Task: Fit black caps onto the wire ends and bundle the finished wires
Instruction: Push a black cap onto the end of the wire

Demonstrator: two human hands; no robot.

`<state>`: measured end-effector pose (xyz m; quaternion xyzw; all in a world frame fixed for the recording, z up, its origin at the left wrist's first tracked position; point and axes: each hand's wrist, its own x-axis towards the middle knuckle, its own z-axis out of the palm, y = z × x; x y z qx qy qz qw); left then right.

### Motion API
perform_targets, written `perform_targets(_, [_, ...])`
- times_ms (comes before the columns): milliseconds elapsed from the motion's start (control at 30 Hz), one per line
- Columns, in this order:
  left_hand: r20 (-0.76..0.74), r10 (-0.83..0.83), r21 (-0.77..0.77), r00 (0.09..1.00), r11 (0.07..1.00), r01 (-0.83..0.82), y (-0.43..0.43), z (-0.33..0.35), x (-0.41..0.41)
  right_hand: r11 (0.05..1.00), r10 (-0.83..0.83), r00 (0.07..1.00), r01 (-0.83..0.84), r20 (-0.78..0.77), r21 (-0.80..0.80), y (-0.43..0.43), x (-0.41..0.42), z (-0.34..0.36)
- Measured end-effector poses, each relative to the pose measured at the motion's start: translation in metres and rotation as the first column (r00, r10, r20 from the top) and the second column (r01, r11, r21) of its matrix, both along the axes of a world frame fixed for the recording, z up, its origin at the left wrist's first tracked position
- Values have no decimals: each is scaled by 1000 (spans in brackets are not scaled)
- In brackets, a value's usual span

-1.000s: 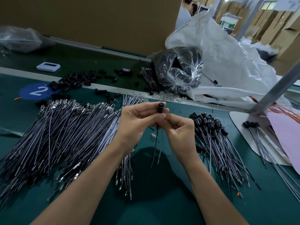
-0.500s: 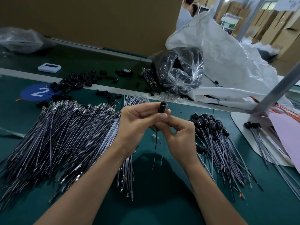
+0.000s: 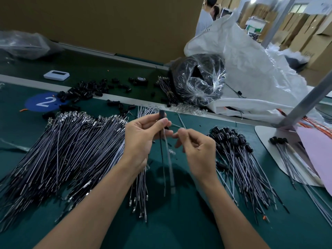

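My left hand pinches a black cap between thumb and fingers, with its wires hanging straight down over the green mat. A short way to the right, my right hand hovers with curled fingers and touches neither the cap nor the wires. A big heap of uncapped grey wires lies to the left. Capped wires are piled to the right. Loose black caps are scattered at the back left.
A clear bag of black parts and a large white sack sit at the back right. A slanted metal post crosses the right side above a white board carrying a few capped wires. A small white device lies far left.
My right hand has let go of the cap and wires and drawn away to the right. My left hand still holds the cap, and the wires hang free.
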<state>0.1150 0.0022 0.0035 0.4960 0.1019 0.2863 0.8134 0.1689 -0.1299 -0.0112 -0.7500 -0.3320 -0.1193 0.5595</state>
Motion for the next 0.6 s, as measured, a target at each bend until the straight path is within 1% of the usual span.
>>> perform_targets(33, [-32, 7, -10, 999, 1000, -7, 1, -1, 1, 998, -39, 999, 41, 36, -39, -3, 5, 0])
perform_targets(100, [-98, -10, -57, 995, 998, 5, 3, -1, 1, 982, -49, 994, 67, 101, -176, -6, 11, 1])
perform_targets(133, [-135, -34, -73, 990, 997, 24, 4, -1, 2, 960, -29, 993, 61, 117, -275, -6, 12, 1])
perform_targets(200, [-201, -84, -48, 976, 996, 76, 4, 0, 1, 879, 11, 992, 50, 126, -475, -5, 11, -2])
perform_targets(267, [-233, -116, 3, 966, 993, 120, 4, -1, 0, 820, 32, 994, 34, 106, -571, -5, 11, -2])
perform_targets(433, [-236, -151, 39, 960, 986, 165, 6, -2, -1, 780, 73, 997, -39, 29, -625, -6, 14, 2])
perform_targets(500, [-233, -169, 37, 958, 983, 183, 6, -2, 0, 749, 82, 996, -36, 39, -662, -7, 14, 2])
perform_targets(533, [-234, -174, 40, 956, 981, 189, 6, -2, 0, 748, 76, 995, -18, 59, -663, -7, 14, 3])
perform_targets(567, [-236, -174, 49, 956, 980, 191, 6, -2, 1, 777, 55, 995, 12, 86, -630, -7, 15, 4])
perform_targets(600, [-238, -169, 64, 956, 980, 189, 5, -2, 1, 835, 13, 995, 46, 103, -549, -8, 15, 5])
